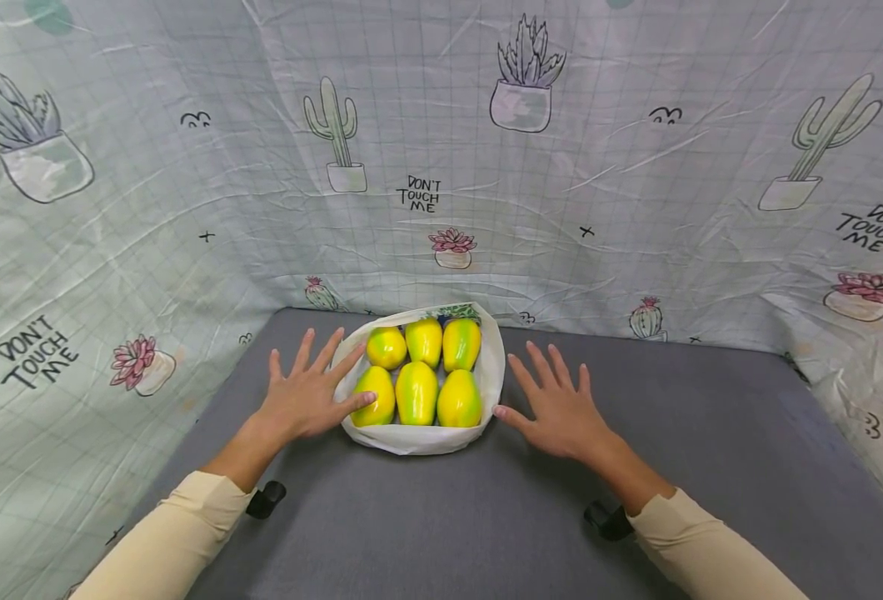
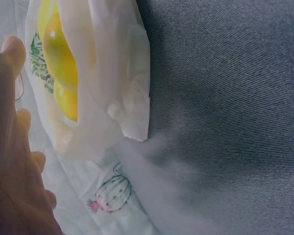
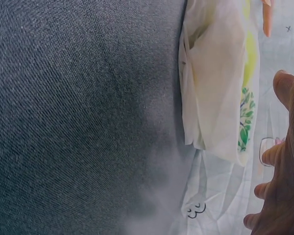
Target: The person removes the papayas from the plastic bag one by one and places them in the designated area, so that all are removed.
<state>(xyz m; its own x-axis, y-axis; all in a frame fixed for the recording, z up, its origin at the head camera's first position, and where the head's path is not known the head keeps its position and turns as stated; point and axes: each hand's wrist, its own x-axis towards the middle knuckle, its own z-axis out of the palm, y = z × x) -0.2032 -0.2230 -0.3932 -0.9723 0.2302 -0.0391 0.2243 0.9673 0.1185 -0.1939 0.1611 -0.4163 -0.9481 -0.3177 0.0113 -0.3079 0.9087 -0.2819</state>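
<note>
A white bag with its mouth rolled open sits at the far middle of the grey table. Inside lie several shiny yellow-green mangoes in two rows. A green leaf print shows on the bag in the right wrist view. My left hand is spread with straight fingers at the bag's left side, its thumb and index overlapping the bag's edge and a mango in the head view. Just off the right side of the bag, my right hand is spread too, thumb tip close to the rim. Neither hand grips anything.
The grey table runs up to a cloth curtain printed with cacti and lettering, which hangs behind and along both sides. Dark wrist straps show by both cream sleeves.
</note>
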